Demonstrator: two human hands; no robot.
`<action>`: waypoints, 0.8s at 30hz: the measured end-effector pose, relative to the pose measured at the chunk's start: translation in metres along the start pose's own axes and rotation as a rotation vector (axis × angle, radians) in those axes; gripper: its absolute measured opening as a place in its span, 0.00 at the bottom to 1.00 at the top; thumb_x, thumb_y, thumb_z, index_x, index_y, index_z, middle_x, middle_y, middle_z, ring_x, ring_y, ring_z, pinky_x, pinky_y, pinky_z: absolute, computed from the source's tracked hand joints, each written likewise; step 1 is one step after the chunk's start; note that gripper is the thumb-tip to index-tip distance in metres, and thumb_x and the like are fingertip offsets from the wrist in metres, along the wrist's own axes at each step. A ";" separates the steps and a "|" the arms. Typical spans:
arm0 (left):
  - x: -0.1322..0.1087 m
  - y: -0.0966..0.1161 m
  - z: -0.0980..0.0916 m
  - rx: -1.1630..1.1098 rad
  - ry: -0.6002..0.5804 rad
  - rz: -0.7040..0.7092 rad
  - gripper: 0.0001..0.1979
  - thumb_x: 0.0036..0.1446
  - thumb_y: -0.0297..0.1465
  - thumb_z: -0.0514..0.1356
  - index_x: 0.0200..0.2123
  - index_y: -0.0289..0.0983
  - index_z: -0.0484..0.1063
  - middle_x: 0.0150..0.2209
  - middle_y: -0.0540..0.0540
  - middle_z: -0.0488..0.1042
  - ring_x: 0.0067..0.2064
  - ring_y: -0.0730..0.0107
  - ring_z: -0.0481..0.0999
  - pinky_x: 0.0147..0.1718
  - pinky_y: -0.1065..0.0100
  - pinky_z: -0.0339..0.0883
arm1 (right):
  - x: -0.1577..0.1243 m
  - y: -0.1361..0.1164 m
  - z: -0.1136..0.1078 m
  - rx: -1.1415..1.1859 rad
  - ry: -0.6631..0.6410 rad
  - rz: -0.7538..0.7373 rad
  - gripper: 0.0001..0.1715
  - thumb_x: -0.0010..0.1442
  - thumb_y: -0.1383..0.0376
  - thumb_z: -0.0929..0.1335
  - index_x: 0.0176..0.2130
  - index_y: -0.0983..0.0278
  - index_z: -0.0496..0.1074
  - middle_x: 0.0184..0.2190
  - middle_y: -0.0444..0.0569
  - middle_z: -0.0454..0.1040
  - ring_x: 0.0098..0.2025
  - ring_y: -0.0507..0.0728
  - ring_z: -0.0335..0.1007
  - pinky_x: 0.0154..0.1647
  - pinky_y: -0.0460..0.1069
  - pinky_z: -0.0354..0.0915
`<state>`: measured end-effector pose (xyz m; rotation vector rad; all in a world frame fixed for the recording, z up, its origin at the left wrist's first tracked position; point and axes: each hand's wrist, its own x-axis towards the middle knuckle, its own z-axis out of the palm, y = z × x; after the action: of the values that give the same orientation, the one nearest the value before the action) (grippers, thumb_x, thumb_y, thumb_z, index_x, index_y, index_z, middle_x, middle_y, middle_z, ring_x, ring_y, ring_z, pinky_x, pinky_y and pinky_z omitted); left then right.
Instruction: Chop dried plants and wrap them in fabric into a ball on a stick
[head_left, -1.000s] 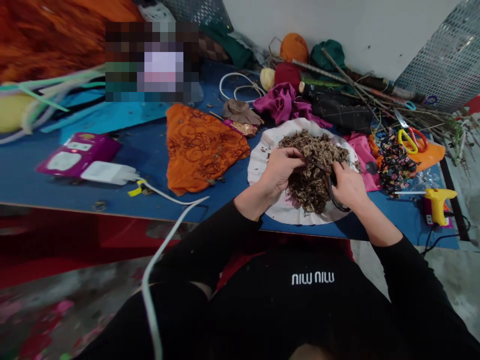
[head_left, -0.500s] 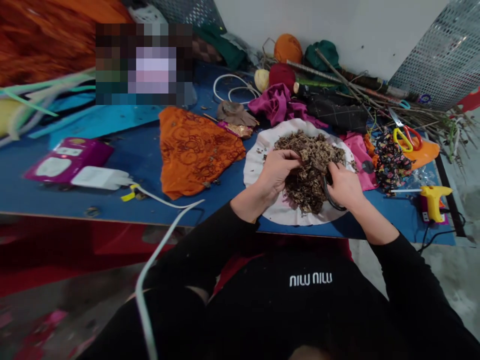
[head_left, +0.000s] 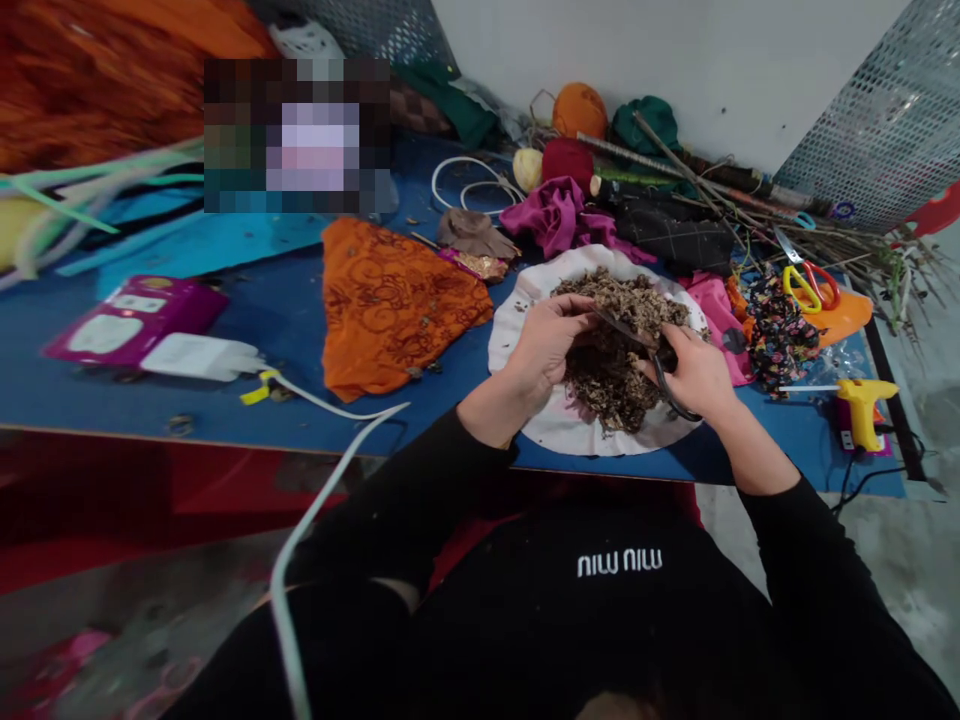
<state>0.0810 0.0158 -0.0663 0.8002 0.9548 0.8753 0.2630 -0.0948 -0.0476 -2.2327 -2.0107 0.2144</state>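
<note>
A white paper plate (head_left: 517, 330) on the blue table (head_left: 285, 300) carries a heap of dry brown moss (head_left: 622, 340). My left hand (head_left: 544, 345) is closed on a clump of that moss at the heap's left side. My right hand (head_left: 694, 370) grips black-handled scissors (head_left: 645, 345), whose blades lie open and point left into the moss toward my left hand.
An orange patterned cloth (head_left: 394, 300) lies left of the plate, with a purple power strip (head_left: 127, 320) and white charger (head_left: 199, 355) farther left. Magenta fabric (head_left: 559, 215), yarn balls (head_left: 577, 110), sticks (head_left: 750, 195), yellow-red scissors (head_left: 806, 280) and a yellow glue gun (head_left: 862, 405) crowd the back and right.
The scissor blades have opened wider over the moss. Both hands stay on the plate, barely shifted.
</note>
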 end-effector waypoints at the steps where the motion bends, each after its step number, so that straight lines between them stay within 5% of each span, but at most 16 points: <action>1: 0.000 0.002 0.000 -0.024 0.019 0.008 0.08 0.46 0.19 0.69 0.28 0.35 0.76 0.26 0.51 0.76 0.28 0.75 0.74 0.27 0.74 0.70 | 0.000 0.005 -0.001 0.039 0.012 -0.016 0.39 0.68 0.40 0.62 0.62 0.65 0.70 0.54 0.62 0.79 0.52 0.68 0.77 0.45 0.55 0.69; 9: 0.001 0.007 0.004 -0.135 0.051 -0.021 0.09 0.52 0.15 0.63 0.31 0.34 0.76 0.31 0.50 0.77 0.32 0.75 0.77 0.31 0.73 0.73 | 0.000 0.024 -0.006 0.061 -0.039 -0.039 0.51 0.64 0.30 0.58 0.61 0.66 0.71 0.52 0.64 0.78 0.51 0.71 0.76 0.46 0.58 0.70; 24: -0.002 -0.003 0.003 -0.018 -0.010 -0.037 0.10 0.46 0.16 0.64 0.29 0.36 0.73 0.27 0.53 0.73 0.27 0.76 0.73 0.25 0.74 0.67 | -0.001 0.002 -0.003 -0.041 -0.069 0.020 0.38 0.69 0.35 0.58 0.51 0.62 0.73 0.47 0.58 0.80 0.48 0.67 0.76 0.39 0.52 0.62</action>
<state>0.0844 0.0120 -0.0673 0.7689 0.9495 0.8462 0.2652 -0.0964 -0.0454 -2.3015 -2.0450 0.2580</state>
